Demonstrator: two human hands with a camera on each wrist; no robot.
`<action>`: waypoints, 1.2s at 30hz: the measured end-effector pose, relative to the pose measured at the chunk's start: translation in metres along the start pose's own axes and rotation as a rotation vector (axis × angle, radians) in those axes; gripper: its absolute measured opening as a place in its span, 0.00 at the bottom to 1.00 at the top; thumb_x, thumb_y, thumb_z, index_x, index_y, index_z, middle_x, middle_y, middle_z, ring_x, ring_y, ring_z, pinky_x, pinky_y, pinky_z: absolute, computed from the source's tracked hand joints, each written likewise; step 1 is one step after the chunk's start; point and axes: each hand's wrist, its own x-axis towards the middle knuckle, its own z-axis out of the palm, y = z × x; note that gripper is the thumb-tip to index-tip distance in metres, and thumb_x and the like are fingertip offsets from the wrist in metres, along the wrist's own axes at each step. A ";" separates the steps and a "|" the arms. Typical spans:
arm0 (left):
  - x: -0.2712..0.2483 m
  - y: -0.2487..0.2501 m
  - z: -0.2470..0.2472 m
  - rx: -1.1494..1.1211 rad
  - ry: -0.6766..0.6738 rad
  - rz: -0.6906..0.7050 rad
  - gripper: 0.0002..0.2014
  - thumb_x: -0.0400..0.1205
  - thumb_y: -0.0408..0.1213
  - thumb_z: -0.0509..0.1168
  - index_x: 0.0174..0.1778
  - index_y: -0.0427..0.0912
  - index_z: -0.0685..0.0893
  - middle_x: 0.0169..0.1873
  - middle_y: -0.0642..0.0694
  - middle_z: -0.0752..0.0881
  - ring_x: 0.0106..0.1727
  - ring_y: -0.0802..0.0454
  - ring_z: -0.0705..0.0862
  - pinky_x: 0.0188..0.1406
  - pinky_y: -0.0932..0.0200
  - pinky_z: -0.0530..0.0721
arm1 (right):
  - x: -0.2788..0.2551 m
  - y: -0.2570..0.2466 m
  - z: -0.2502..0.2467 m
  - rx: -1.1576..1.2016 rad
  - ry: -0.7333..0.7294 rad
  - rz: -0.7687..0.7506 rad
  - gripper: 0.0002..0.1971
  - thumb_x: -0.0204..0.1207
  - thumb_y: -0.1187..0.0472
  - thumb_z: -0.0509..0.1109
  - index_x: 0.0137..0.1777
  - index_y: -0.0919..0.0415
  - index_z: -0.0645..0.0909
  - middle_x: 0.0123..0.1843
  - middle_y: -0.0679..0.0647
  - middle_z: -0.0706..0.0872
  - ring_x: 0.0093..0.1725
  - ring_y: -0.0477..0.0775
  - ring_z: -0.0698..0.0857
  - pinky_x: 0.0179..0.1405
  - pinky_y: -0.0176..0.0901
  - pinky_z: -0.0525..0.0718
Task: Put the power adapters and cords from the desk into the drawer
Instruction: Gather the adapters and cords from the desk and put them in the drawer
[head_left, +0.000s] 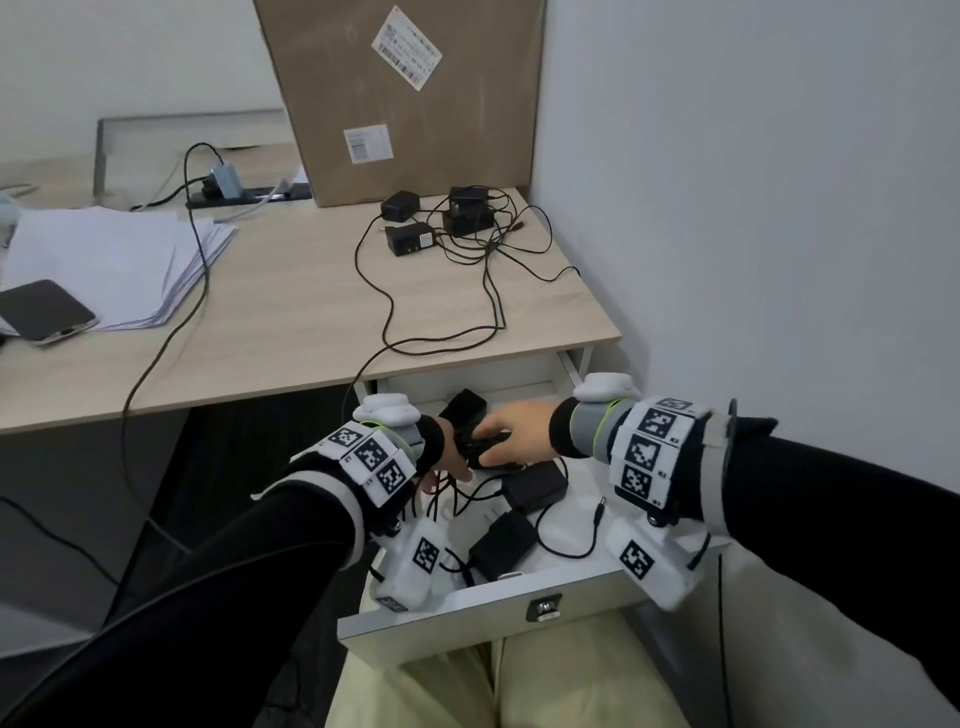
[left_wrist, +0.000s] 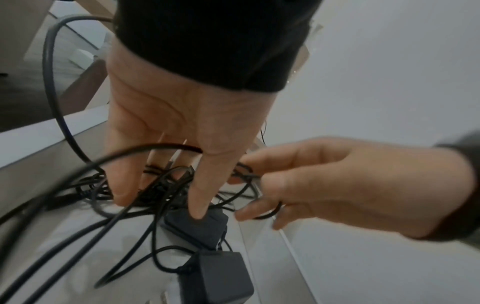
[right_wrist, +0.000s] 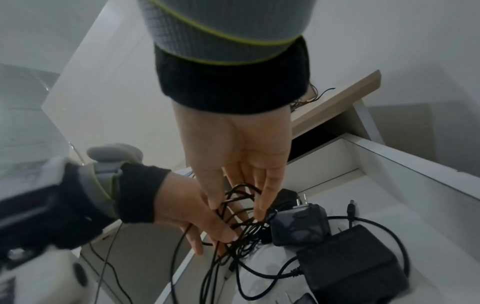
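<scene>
Under the desk's right end, the white drawer (head_left: 467, 608) stands pulled out. Black adapters (head_left: 535, 486) (head_left: 501, 543) and loose cords lie in it. Both hands are inside it, over a tangled cord bundle (left_wrist: 161, 185). My left hand (head_left: 452, 460) reaches down with straight fingers spread into the bundle, and its index fingertip (left_wrist: 200, 214) touches an adapter (left_wrist: 197, 228). My right hand (head_left: 514, 431) pinches loops of the cord (right_wrist: 242, 186) between thumb and fingers. Three more adapters (head_left: 410, 239) (head_left: 400, 205) (head_left: 467, 210) sit on the desk with their cords. One cord (head_left: 384, 322) trails off the desk edge towards the drawer.
A tall cardboard box (head_left: 410, 93) leans behind the desk adapters. A paper stack (head_left: 104, 265) with a phone (head_left: 44, 309) lies at the desk's left, and a power strip (head_left: 244, 195) sits at the back. The wall (head_left: 753, 208) is close on the right. My knees are under the drawer front.
</scene>
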 end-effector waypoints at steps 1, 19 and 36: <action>-0.001 0.000 -0.002 -0.010 0.004 0.031 0.22 0.77 0.41 0.71 0.63 0.33 0.79 0.38 0.42 0.84 0.40 0.45 0.86 0.55 0.51 0.86 | 0.002 -0.001 0.000 -0.049 0.013 0.007 0.26 0.81 0.52 0.65 0.78 0.57 0.72 0.75 0.54 0.78 0.70 0.55 0.79 0.64 0.42 0.77; 0.006 -0.007 -0.032 -0.268 0.346 0.146 0.10 0.74 0.37 0.72 0.51 0.45 0.91 0.43 0.45 0.91 0.40 0.51 0.84 0.47 0.63 0.82 | 0.030 0.010 -0.013 0.135 0.385 0.137 0.15 0.79 0.55 0.66 0.46 0.66 0.88 0.47 0.60 0.92 0.43 0.58 0.88 0.49 0.47 0.85; -0.007 0.023 -0.019 -0.195 -0.105 0.064 0.18 0.86 0.38 0.56 0.68 0.34 0.80 0.66 0.40 0.84 0.55 0.49 0.82 0.33 0.67 0.73 | 0.030 0.017 -0.029 0.234 0.547 0.167 0.12 0.75 0.63 0.62 0.44 0.65 0.88 0.43 0.59 0.93 0.44 0.61 0.91 0.51 0.53 0.89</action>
